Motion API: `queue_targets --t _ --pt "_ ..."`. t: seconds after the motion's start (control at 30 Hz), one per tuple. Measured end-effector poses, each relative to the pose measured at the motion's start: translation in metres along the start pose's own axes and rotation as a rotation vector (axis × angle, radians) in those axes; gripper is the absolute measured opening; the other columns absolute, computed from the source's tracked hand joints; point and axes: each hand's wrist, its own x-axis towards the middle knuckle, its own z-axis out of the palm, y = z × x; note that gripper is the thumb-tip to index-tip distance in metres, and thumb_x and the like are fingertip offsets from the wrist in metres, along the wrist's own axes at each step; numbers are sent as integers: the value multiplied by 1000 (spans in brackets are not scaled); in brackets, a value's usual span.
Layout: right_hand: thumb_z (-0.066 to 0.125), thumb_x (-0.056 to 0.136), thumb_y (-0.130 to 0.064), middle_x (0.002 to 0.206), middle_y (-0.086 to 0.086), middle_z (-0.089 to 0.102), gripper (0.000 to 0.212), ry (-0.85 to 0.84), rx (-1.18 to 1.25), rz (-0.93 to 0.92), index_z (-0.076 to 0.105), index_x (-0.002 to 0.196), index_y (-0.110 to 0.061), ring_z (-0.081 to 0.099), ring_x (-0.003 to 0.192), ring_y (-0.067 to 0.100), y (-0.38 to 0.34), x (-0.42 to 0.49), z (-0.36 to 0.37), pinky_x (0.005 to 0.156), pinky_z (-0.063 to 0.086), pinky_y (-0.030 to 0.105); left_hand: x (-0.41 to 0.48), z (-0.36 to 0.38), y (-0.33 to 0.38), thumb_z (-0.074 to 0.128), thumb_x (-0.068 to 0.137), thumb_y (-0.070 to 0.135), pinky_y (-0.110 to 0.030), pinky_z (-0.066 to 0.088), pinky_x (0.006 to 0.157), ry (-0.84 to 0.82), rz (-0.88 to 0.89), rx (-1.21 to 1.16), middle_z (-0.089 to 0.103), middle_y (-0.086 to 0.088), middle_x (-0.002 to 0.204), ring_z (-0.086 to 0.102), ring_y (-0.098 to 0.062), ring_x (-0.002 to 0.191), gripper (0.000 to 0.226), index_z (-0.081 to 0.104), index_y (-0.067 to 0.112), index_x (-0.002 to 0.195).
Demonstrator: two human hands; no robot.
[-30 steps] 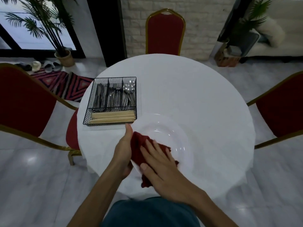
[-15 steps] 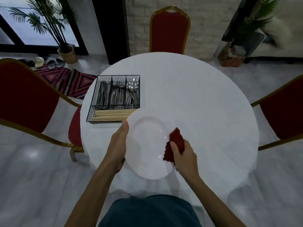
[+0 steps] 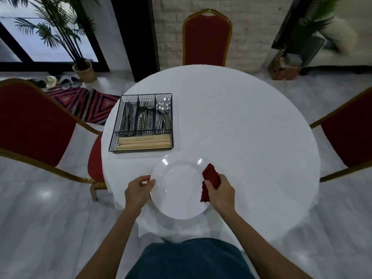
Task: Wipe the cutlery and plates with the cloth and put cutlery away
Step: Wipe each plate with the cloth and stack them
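White plate (image 3: 179, 190) at round table's (image 3: 241, 127) near edge, left hand (image 3: 136, 193) pinching its left rim, right hand (image 3: 221, 193) clenched round red cloth (image 3: 210, 178) on its right rim, black wire tray (image 3: 115, 135) of cutlery (image 3: 145, 117) just beyond, far-left, white tablecloth spreading far and right

Red, gold-framed chairs (image 3: 207, 39) are standing around the round, white-clothed table (image 3: 251, 121). The glossy grey floor (image 3: 40, 228) is reflecting light, and a potted palm (image 3: 81, 70) is standing by the far-left window (image 3: 24, 21), left of a white brick wall (image 3: 173, 37).
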Motion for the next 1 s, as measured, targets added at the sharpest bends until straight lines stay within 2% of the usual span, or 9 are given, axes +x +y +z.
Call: queue_targets --t 0.13,0.27,0.4,0.57,0.7,0.8,0.87,0.93,1.0 --pt "69 95 -37 108 0 72 41 19 24 1 61 128 -15 69 94 18 5 3 -1 86 59 37 3 10 3 70 92 29 -39 54 92 89 59 25 74 -5 102 68 -24 93 27 71 15 115" --pt "65 98 -36 107 -3 66 41 90 98 30 59 132 -13 64 95 17 11 0 -8 86 55 31 3 14 0 65 96 25 -37 47 95 157 51 27 72 -12 114 64 -27 102 31 68 8 122" --pt "65 97 -38 101 -5 63 43 145 123 90 57 133 -14 65 95 20 21 4 -20 87 60 46 6 13 -1 66 96 24 -41 47 100 171 60 17 72 -13 116 65 -29 106 33 67 9 125" --pt "68 93 -36 99 0 66 41 52 34 150 56 126 -15 67 88 21 33 11 -31 80 61 46 5 17 -5 68 95 22 -46 47 103 214 98 1 70 -15 116 64 -29 104 37 64 15 131" --pt "69 87 -45 130 12 57 66 26 -213 131 50 142 -13 56 119 32 38 16 -34 101 50 51 5 19 -8 57 101 15 -43 44 108 204 99 14 68 -15 126 62 -31 114 31 66 10 130" --pt "65 94 -33 147 14 47 64 125 -291 -11 43 150 -11 42 136 34 24 13 -30 111 37 52 4 18 -10 52 103 12 -43 39 114 162 85 21 63 -13 136 57 -31 126 34 62 8 135" --pt "60 98 -28 139 8 55 49 58 -202 -101 50 144 -11 49 131 30 14 9 -23 110 43 48 1 19 -11 49 104 11 -44 37 115 144 86 34 60 -13 140 55 -33 128 37 57 8 139" --pt "56 100 -25 118 4 67 27 -107 -76 -81 61 124 -14 63 112 26 6 5 -12 97 55 43 -4 21 -11 46 105 10 -44 37 114 122 87 47 58 -13 142 54 -34 129 39 53 8 143" --pt "53 101 -24 115 2 67 27 -253 1 -12 58 127 -17 65 108 23 3 0 -1 98 55 41 -7 21 -7 43 106 9 -42 37 114 96 64 33 57 -12 143 53 -34 130 40 50 9 145"
